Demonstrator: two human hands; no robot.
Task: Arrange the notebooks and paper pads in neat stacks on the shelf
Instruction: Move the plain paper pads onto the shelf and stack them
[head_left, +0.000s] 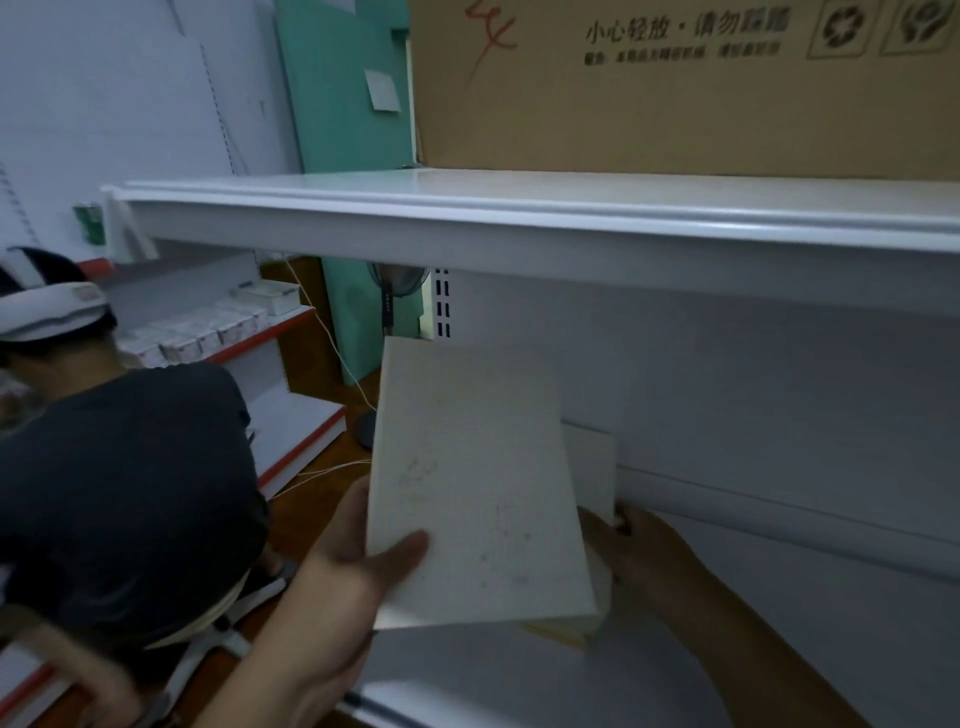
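Note:
I hold a bundle of white paper pads (478, 483) in front of the white shelf unit. My left hand (358, 566) grips the bundle's lower left corner, thumb across the top cover. My right hand (639, 545) holds the right side, fingers behind a smaller white pad (592, 467) that sticks out at the back. The bundle is tilted and hangs above the lower shelf (519, 691), level with the shelf's back panel (727, 389). A yellowish edge shows under the bundle's bottom corner.
An upper white shelf (467, 208) juts out overhead and carries a large cardboard box (675, 88). At the left, a person in a dark shirt (119, 493) crouches close by. Behind them stands a red-trimmed shelf with small boxes (218, 327).

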